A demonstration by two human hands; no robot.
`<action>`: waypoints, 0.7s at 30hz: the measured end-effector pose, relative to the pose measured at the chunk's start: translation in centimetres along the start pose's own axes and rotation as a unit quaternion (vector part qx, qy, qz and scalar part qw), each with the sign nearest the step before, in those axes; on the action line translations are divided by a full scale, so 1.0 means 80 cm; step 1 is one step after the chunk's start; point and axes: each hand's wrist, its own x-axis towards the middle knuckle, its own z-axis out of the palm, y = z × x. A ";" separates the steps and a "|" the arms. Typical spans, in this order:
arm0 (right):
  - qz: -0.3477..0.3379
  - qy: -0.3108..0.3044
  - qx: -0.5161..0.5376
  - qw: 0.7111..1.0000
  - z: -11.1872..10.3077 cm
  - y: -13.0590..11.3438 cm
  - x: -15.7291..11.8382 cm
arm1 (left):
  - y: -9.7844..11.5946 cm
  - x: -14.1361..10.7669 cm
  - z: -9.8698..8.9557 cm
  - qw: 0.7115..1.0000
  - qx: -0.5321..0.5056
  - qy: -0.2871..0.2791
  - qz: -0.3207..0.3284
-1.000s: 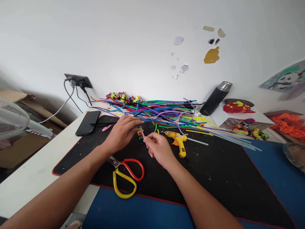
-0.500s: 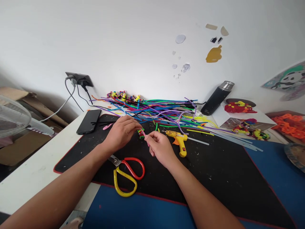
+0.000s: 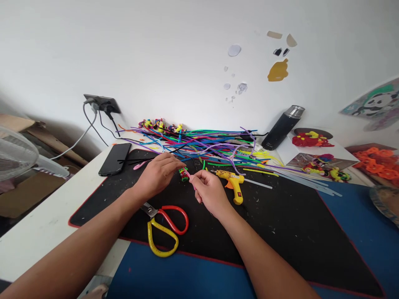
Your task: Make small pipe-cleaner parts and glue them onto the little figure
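My right hand pinches a short pink pipe cleaner between thumb and fingers, its far end pointing up and left. My left hand is close by, its fingers bent over and pressed together near that far end; its thumb and whatever it grips are hidden. A small green and red piece shows between the hands, on or just above the black mat. Below my left hand lie scissors with one red and one yellow handle. Beside my right hand rests a yellow glue gun.
Many coloured pipe cleaners are heaped along the wall, with small colourful figures behind. A phone lies left. At right stand a black flask and a white box. A fan is far left.
My left fingertips have shifted slightly left of the pink pipe cleaner's end, and more of the green and red piece shows. My right hand keeps its pinch. The view has shifted slightly.
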 end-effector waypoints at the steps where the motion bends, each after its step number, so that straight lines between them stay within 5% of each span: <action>1: -0.001 0.001 0.000 1.000 0.000 0.000 0.000 | 0.000 0.000 0.000 1.000 -0.001 0.004 -0.004; 21: -0.003 0.000 -0.030 1.000 0.000 -0.004 -0.003 | 0.000 -0.002 0.001 0.997 -0.021 0.033 -0.059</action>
